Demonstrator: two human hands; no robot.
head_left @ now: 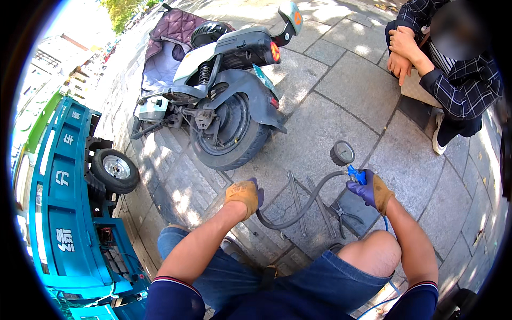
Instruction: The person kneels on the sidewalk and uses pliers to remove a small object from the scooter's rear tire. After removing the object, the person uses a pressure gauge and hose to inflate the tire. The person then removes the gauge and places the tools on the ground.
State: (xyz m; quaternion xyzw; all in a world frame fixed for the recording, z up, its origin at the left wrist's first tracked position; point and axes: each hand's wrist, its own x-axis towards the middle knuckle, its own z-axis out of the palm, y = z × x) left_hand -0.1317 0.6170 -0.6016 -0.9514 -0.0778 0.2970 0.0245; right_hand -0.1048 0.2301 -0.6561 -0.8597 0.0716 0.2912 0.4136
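Note:
My right hand (372, 190), in a purple and tan work glove, is closed around the handle of a blue tyre inflator (356, 175). A round pressure gauge (342, 153) in a dark rim tops it. From the inflator a dark rubber hose (314, 196) curves down and left to my left hand (245, 198). That hand, gloved the same way, is closed on the hose; the hose's end is hidden in the fingers. Ahead of it stands the scooter's rear wheel (229, 133), apart from the glove. A thin blue air line (388, 224) runs down beside my right forearm.
Two metal tyre levers (297, 205) and pliers (345, 217) lie on the stone paving between my hands and knees. The pale scooter (213, 61) carries a quilted cover (173, 32). A teal cargo vehicle (64, 186) stands left. A person (453, 80) crouches at the upper right.

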